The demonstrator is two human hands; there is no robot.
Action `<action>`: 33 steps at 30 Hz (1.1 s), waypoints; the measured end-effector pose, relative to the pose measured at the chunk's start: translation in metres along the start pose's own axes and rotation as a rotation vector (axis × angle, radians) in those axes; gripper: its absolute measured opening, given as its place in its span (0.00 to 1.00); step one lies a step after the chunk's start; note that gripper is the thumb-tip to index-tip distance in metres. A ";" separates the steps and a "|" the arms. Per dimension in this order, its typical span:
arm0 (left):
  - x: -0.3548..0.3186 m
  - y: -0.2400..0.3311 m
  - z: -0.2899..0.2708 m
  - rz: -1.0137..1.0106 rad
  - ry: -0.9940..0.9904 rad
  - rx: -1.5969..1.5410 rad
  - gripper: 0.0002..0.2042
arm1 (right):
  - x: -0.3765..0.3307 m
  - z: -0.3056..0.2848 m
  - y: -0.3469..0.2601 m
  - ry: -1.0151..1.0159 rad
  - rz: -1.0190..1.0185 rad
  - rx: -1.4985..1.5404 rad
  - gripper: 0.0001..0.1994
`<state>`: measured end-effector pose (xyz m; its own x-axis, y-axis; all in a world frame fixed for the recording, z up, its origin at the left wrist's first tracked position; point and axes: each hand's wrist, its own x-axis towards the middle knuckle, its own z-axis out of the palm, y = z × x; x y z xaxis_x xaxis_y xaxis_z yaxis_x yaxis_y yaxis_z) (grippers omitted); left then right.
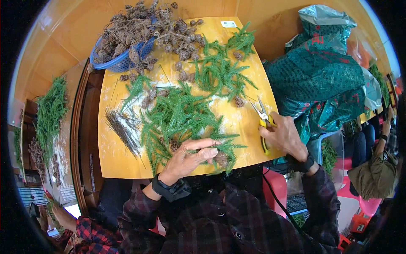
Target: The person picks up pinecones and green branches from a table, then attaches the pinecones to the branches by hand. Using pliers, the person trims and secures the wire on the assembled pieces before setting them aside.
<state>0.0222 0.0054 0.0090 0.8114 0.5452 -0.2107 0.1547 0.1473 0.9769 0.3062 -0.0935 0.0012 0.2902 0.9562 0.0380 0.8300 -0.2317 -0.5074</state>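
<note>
The left hand (190, 156) is curled nearly closed, thumb and fingers pinching a green needle sprig (220, 146) with a brown cone (220, 159) at its base, right at the bench's (114, 161) near edge. At about three o'clock from it, the right hand (284, 136) is wrapped tight around the yellow handles of a pair of pliers (263, 118), whose slim metal tips stand slightly apart and point to eleven o'clock.

Just beyond the left hand, toward twelve o'clock, lies a heap of feathery conifer sprigs (177, 116), soft and spiky, spread over the yellow wooden top, which is dusted with white powder. At ten o'clock a bundle of thin, straight wires (122, 127) lies fanned out. Farther on, more sprigs (220, 70) and scattered rough cones (182, 51) lead to a blue plastic basket (120, 59) at eleven o'clock, piled with cone-bearing twigs. At two o'clock a crinkled green foil bag (321, 80) bulges beside the bench's right edge.
</note>
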 end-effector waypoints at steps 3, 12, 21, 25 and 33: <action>-0.003 0.000 0.003 -0.064 0.027 -0.140 0.15 | 0.001 0.007 -0.002 0.067 -0.049 -0.041 0.16; -0.007 -0.017 0.006 -0.028 0.128 -0.159 0.13 | 0.001 -0.004 -0.034 0.222 -0.323 -0.276 0.15; -0.008 0.008 0.020 0.283 0.109 0.163 0.10 | -0.031 0.000 -0.084 -0.312 -0.335 0.545 0.14; -0.015 0.019 0.032 0.263 0.209 0.144 0.09 | -0.033 0.007 -0.091 -0.269 -0.393 0.580 0.13; -0.013 0.007 0.062 0.190 0.423 0.038 0.11 | -0.055 -0.004 -0.058 0.256 -0.412 0.190 0.12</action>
<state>0.0475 -0.0522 0.0213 0.5273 0.8495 -0.0162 0.0527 -0.0137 0.9985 0.2442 -0.1336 0.0324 0.0845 0.8816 0.4644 0.8057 0.2137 -0.5524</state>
